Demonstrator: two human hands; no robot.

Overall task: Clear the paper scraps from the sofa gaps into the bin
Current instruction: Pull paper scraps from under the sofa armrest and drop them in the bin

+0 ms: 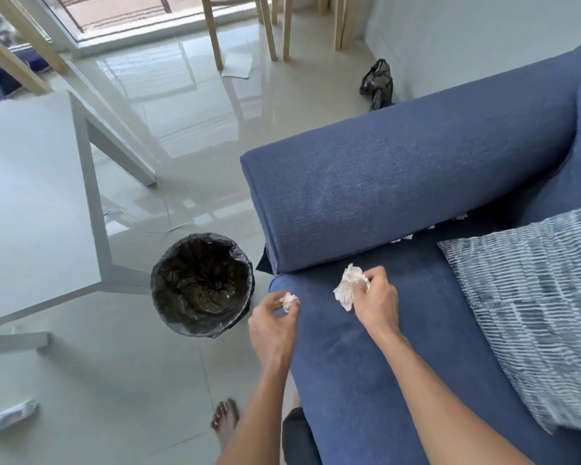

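I stand at the end of a blue sofa (383, 347). My right hand (378, 302) grips a crumpled white paper wad (349, 285) over the seat cushion, just below the armrest (399, 182). At the seat's left edge, my left hand (272, 322) pinches a smaller white scrap (288, 301). More white scraps (413, 234) peek out of the dark gap between armrest and seat. A round bin with a black liner (202, 285) stands on the floor left of the sofa, close to my left hand.
A striped grey cushion (534, 307) lies on the seat at right. A white table (31, 203) stands left of the bin. A sheet of paper (237, 65) and a black bag (378, 83) lie on the glossy tiled floor. My bare foot (224, 422) is near the sofa.
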